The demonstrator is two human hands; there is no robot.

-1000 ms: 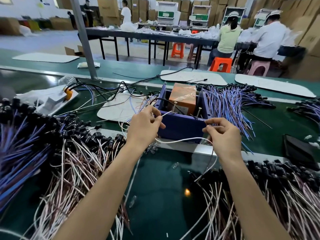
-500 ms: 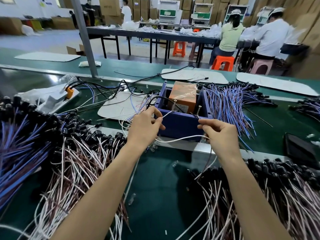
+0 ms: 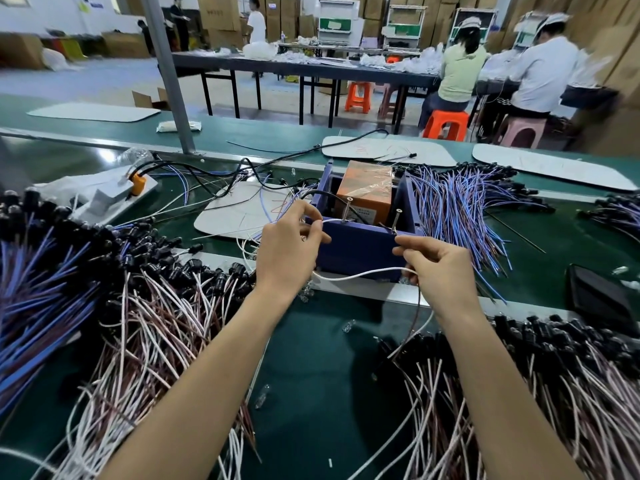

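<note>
now the left hand [image 3: 287,252] pinches the tip of a white wire [image 3: 363,273] between thumb and forefinger, its other fingers curled loosely beneath. just past those fingertips the wire's end reaches the left metal pin [image 3: 347,210] on the near wall of the blue box [image 3: 360,252]; whether it touches the pin i cannot tell. from under the left palm the white length, the same wire as far as i can tell, sags in a shallow arc in front of the box and runs into the right hand [image 3: 441,275]. that hand's fingers are curled round it, thumb and forefinger closed together just below the right metal pin [image 3: 397,220]. a brown wire [image 3: 416,317] hangs from under the right fingers toward the heap of white and brown wires [image 3: 554,393] beside that wrist. beyond both sets of fingertips an orange carton [image 3: 367,192] sits inside the box. blue wires [image 3: 460,216] fan out past the right knuckles.
</note>
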